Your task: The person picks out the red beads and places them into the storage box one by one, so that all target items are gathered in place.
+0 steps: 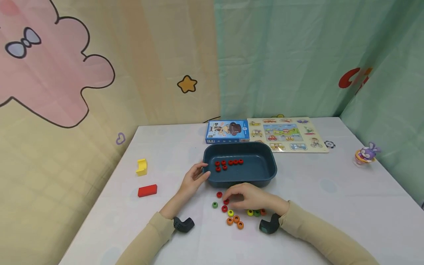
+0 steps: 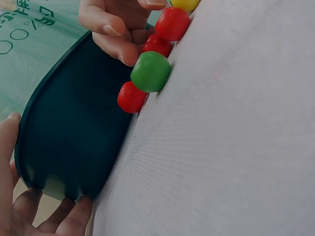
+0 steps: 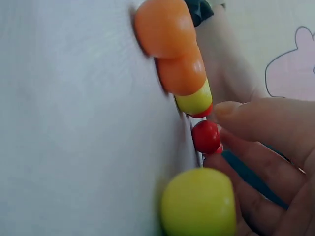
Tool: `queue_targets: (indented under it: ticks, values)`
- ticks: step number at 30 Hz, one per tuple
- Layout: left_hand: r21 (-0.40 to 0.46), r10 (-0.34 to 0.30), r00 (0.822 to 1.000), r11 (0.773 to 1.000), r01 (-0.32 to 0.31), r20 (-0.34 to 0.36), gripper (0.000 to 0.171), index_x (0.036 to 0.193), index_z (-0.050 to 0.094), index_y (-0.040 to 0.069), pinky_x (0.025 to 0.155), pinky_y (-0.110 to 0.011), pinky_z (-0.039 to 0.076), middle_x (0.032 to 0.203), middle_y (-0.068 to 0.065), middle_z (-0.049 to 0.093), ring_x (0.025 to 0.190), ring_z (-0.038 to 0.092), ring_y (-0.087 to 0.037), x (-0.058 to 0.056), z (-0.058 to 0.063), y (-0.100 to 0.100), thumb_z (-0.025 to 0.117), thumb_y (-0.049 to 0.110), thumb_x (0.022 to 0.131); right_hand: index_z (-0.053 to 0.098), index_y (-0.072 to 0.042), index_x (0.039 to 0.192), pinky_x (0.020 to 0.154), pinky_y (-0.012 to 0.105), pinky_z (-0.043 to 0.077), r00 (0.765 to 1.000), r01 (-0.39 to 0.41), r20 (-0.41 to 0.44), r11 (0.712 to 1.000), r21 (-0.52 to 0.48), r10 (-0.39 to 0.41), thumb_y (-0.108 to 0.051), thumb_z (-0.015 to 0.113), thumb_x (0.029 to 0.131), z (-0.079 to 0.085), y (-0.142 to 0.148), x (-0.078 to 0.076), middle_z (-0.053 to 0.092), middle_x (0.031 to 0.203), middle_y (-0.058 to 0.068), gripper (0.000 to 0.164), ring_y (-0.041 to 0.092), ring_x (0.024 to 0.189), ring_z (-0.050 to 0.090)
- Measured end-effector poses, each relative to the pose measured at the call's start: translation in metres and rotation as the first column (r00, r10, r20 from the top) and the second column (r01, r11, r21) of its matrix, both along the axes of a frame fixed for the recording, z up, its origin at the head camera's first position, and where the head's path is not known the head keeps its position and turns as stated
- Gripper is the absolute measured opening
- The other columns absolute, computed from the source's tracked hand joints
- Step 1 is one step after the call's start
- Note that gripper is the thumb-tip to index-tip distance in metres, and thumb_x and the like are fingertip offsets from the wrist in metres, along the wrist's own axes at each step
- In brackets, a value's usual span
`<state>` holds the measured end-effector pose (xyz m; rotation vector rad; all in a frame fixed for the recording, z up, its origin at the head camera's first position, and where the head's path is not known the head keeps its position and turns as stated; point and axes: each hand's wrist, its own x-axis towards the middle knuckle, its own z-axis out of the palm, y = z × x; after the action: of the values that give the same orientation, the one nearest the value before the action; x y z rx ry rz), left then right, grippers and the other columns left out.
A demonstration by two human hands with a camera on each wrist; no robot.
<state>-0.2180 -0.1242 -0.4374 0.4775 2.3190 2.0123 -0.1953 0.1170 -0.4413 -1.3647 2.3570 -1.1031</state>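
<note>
In the head view, my left hand (image 1: 191, 181) holds the left end of a dark blue tray (image 1: 269, 175), thumb and fingers on its rim and wall. Several red beads (image 1: 230, 162) lie inside. Just in front of the tray, my right hand (image 1: 249, 197) reaches down with thumb and fingertips around a red bead (image 3: 206, 137) on the table. Close by lie another red bead (image 1: 219, 194), a green bead (image 2: 150, 72) and a yellow bead (image 3: 199, 204). Several orange beads (image 1: 236, 219) are nearer the front. The fingers partly cover the pinched bead.
Behind the tray stand a blue box (image 1: 227, 131) and a picture puzzle board (image 1: 314, 147). A yellow block (image 1: 141, 167) and a red block (image 1: 147, 190) lie on the left. A purple bunny toy (image 1: 366, 152) is at the far right.
</note>
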Motion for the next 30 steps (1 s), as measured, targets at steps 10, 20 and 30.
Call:
queue_targets:
  ticks: [10, 20, 30]
  values:
    - [0.019, 0.0, 1.0, 1.0, 0.0, 0.013, 0.041, 0.12, 0.049, 0.005, 0.094, -0.031, 0.04, 0.14, -0.009, 0.032, 0.121, 0.039, -0.024, -0.01, -0.016, -0.004, 0.062, 0.023, 0.085, 0.063, -0.021, 0.105, 0.076, 0.022, 0.047, 0.999, 0.049, -0.017, 0.999, -0.016, -0.049, -0.024, 0.066, 0.082, -0.015, -0.003, -0.002, 0.06, 0.101, -0.016, 0.024, 0.005, 0.089, 0.054]
    - [0.009, 0.02, 0.999, 1.0, -0.019, -0.026, 0.044, 0.119, 0.051, 0.009, 0.092, -0.032, 0.042, 0.14, -0.006, 0.033, 0.121, 0.041, -0.023, -0.016, -0.027, -0.005, 0.063, 0.031, 0.083, 0.064, -0.021, 0.101, 0.073, 0.021, 0.047, 0.996, 0.08, -0.047, 0.997, -0.008, -0.081, -0.023, 0.067, 0.081, -0.015, -0.005, -0.001, 0.061, 0.096, -0.016, 0.02, 0.003, 0.084, 0.054]
    - [0.015, -0.007, 1.0, 1.0, 0.007, 0.001, 0.042, 0.12, 0.048, 0.001, 0.094, -0.033, 0.039, 0.141, -0.013, 0.029, 0.123, 0.037, -0.028, -0.003, -0.004, -0.001, 0.061, 0.021, 0.086, 0.063, -0.021, 0.097, 0.07, 0.02, 0.048, 0.989, 0.047, -0.136, 0.995, -0.09, -0.059, -0.023, 0.067, 0.081, 0.004, -0.005, 0.007, 0.059, 0.095, -0.018, 0.017, 0.001, 0.084, 0.053]
